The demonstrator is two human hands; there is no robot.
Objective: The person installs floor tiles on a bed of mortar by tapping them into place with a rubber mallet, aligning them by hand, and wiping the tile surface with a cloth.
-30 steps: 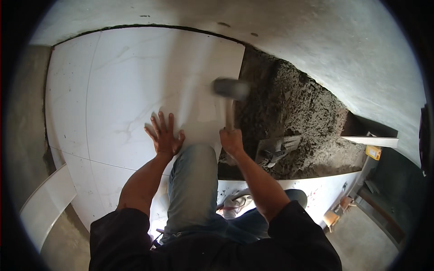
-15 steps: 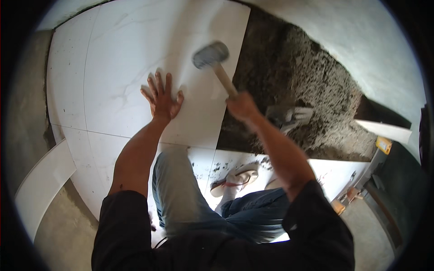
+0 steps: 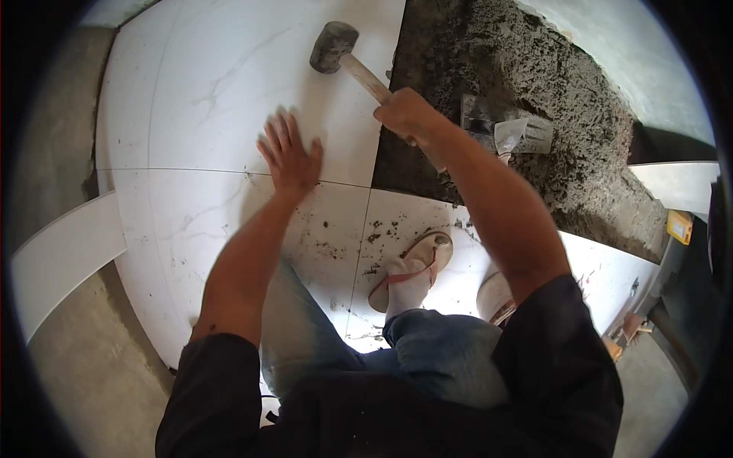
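My left hand (image 3: 292, 156) rests palm down, fingers apart, on a white marble-veined floor tile (image 3: 221, 114). My right hand (image 3: 405, 114) grips the wooden handle of a rubber mallet (image 3: 332, 47); its dark head is above the tile, up and to the right of my left hand. Right of that tile lies rough grey mortar (image 3: 573, 91), with a metal trowel (image 3: 523, 136) on it, partly behind my right forearm.
Concrete walls (image 3: 626, 38) edge the floor. A white strip (image 3: 69, 244) lies at the left, another (image 3: 672, 183) at the right, near a yellow object (image 3: 679, 227). My legs and a sandalled foot (image 3: 408, 282) are on dirt-speckled tiles below my hands.
The view has shifted, so the floor sits higher in the picture. The mallet has moved leftward relative to the tile edge. My left knee has drawn back from beside my left hand.
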